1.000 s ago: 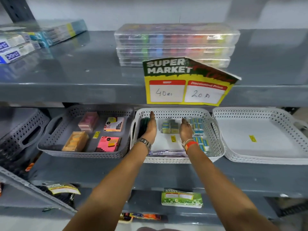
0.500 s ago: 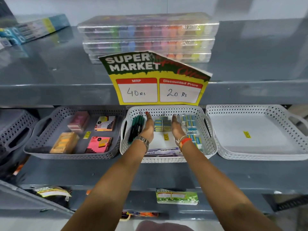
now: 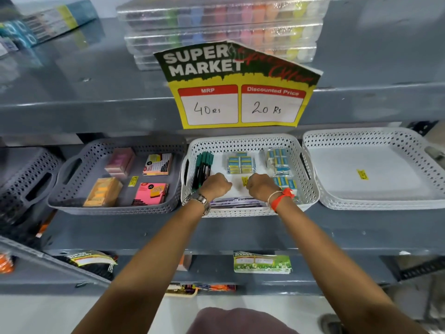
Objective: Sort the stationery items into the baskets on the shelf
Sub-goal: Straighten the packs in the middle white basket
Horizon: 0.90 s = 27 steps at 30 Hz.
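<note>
Both hands reach into the white perforated plastic basket (image 3: 248, 141) on the grey metal shelf (image 3: 240, 232). The left hand (image 3: 215, 184) and right hand (image 3: 260, 186) are curled, fingers hidden, so what they grip I cannot tell; green markers (image 3: 203, 166) and blue-yellow eraser packs (image 3: 240, 162) lie inside

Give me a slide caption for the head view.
Both hands, left and right, curl into the middle white basket.

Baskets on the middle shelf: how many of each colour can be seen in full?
Grey basket: 1
White baskets, middle and right: 2
Total: 3
A further grey basket at far left is cut off and not counted.
</note>
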{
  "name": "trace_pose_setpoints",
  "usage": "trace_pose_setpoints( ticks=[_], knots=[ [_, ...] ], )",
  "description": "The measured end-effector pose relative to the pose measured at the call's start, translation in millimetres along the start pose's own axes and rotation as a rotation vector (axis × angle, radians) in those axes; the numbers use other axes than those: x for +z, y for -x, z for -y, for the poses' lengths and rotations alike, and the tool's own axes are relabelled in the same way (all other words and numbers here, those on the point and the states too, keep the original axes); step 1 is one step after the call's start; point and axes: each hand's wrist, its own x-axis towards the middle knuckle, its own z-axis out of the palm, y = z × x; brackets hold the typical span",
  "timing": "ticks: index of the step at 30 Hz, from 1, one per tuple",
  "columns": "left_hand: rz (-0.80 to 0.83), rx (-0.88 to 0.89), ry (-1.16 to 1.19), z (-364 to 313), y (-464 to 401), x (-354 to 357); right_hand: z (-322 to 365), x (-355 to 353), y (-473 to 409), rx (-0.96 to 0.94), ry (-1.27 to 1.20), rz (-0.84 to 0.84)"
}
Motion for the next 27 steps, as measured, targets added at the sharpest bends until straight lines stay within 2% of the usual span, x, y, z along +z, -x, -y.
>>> trace_pose_setpoints(
  ticks=[5,11,13,15,17,19,21,24,27],
  knots=[
    [0.109,0.032,-0.062,6,7,1,-3,2,7,-0.061,0.136,0.044],
    [0.101,0.056,-0.032,4,10,0,-7,2,10,-0.075,0.066,0.027],
    [0.022,0.088,-0.022,3,7,2,-7,-2,12,-0.067,-0.099,-0.095],
    [-0.071,0.125,0.033,-5,5,5,-7,-13,17,-0.034,-0.278,-0.294],
    [-0.119,0.142,0.191,-20,7,9,-13,-28,22,0.018,-0.389,-0.456],
    [-0.074,0.092,0.434,-42,12,15,-24,-40,23,0.076,-0.450,-0.523],
    [0.045,-0.036,0.672,-62,16,22,-35,-48,22,0.154,-0.463,-0.470],
    [0.217,-0.205,0.966,-84,19,35,-50,-53,22,0.257,-0.476,-0.261],
    [0.298,-0.273,1.046,-94,17,45,-60,-54,20,0.284,-0.490,-0.140]
  ],
)
